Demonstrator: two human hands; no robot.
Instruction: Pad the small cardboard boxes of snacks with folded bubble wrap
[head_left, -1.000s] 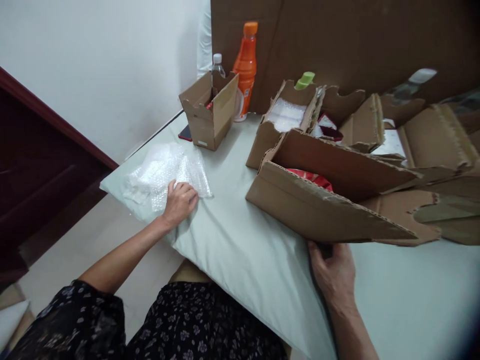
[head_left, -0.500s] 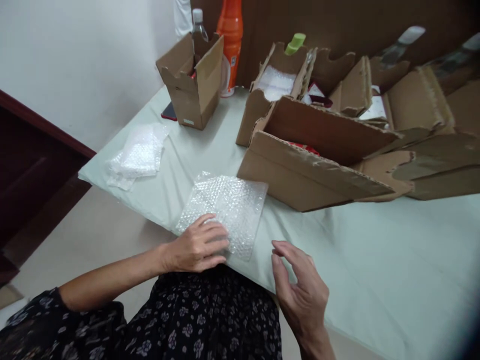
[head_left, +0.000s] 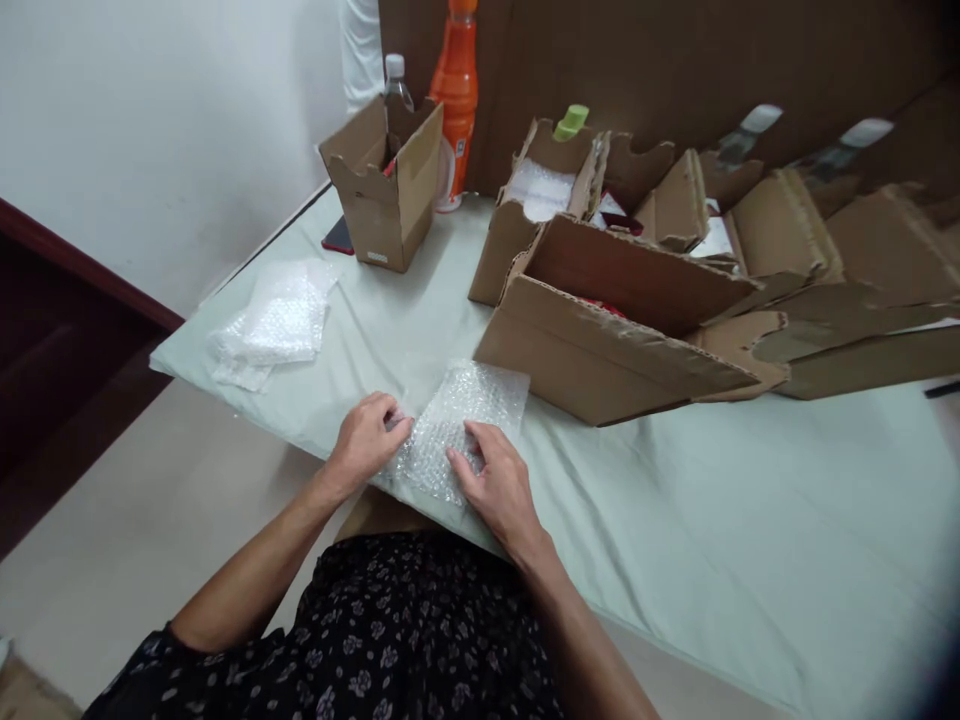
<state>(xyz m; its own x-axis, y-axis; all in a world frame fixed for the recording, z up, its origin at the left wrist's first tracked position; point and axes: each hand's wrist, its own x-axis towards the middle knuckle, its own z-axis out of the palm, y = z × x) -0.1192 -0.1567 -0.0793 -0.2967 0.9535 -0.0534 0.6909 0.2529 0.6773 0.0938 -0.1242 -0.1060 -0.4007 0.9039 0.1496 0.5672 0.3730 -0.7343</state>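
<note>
A clear bubble wrap sheet (head_left: 469, 415) lies on the table in front of me, close to the near edge. At its left side my left hand (head_left: 373, 430) is closed, thumb and fingers pinching the edge of the wrap. My right hand (head_left: 495, 480) rests over the right part of the sheet with thumb and fingers apart, its fingertips touching the wrap. Farther left, a small pile of bubble wrap pieces (head_left: 281, 315) lies apart from both hands.
Cut-open cardboard boxes (head_left: 600, 350) stand at the back right, some holding wrap and red items. A smaller carton (head_left: 382, 200) stands back left beside an orange bottle (head_left: 456, 100) and a phone-like dark flat object (head_left: 339, 236). The pale green cloth (head_left: 675, 520) covers the table.
My left hand has moved up to the wrap's left edge and closed on it. My right hand has come left onto the sheet, whose left side is now drawn in.
</note>
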